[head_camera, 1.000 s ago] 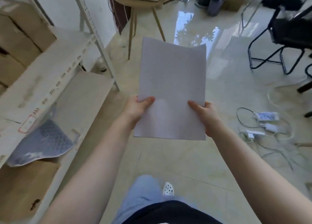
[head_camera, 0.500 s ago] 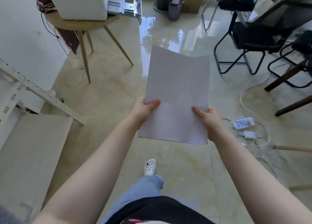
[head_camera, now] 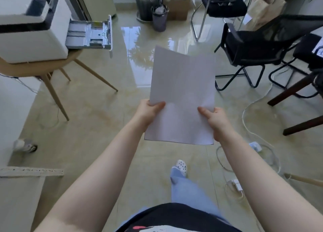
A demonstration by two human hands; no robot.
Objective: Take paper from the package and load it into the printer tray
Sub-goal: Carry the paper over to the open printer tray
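Both hands clamped on the paper (head_camera: 182, 95): left hand (head_camera: 148, 112) pinches the lower left edge, thumb on top; right hand (head_camera: 212, 117) pinches the lower right edge, thumb on top. Hands apart, one per side, sheet held out in mid-air over the floor (head_camera: 97, 127), top edge slightly curled. Can't tell if it's one sheet or a thin stack. Printer (head_camera: 33, 29) sits upper left on a round wooden table (head_camera: 40, 69) with splayed legs. Printer tray (head_camera: 90, 34) is pulled out to the right of the printer body, grey inside, well apart from the paper. Floor is glossy beige tile, strong window glare in the middle. Black mesh chair (head_camera: 262, 44) on the right, a second black chair (head_camera: 223, 4) behind it. Dark bin (head_camera: 160, 18) and cardboard box (head_camera: 180, 9) at the far wall, brown paper bag (head_camera: 265, 6) top right. White cables (head_camera: 253, 127) and a power adapter (head_camera: 236, 184) loose on the floor at right. One foot in a white perforated shoe (head_camera: 181, 166) forward, light blue trouser leg above it. White shelf edge (head_camera: 31, 172) lower left.
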